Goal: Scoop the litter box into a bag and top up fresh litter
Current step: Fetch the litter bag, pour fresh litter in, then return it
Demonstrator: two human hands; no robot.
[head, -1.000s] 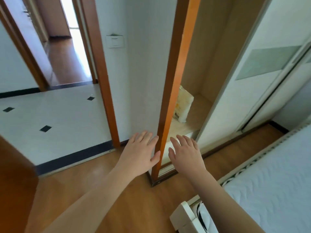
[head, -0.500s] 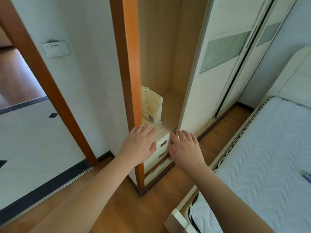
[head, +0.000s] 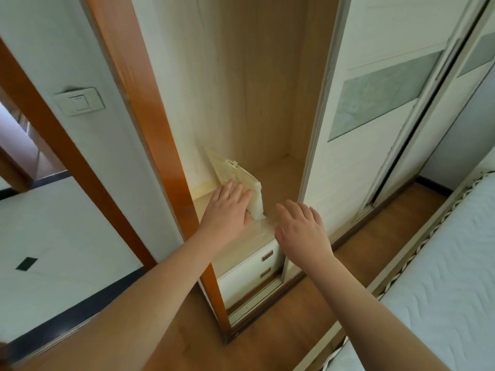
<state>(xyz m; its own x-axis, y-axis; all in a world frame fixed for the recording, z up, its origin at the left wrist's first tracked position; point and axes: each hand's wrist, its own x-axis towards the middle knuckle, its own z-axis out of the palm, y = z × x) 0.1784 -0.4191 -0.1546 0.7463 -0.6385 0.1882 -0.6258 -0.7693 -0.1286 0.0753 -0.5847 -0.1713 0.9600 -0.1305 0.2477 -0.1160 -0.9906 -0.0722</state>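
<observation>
Light: soft daylight, even and bright.
Glare: sheen on the frame [head: 150, 108].
Blur: slight softness.
Edges: wide-angle bending.

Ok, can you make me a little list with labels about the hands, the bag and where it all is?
place: open wardrobe in a bedroom
bag: pale cream bag on the wardrobe shelf, leaning on the left inner wall
left hand: fingers straight, laid on the bag's front
right hand: open, reaching toward the bag, holding nothing
below shelf: two small drawers
nearby: light switch on the wall, mattress on the right
litter box: not in view
</observation>
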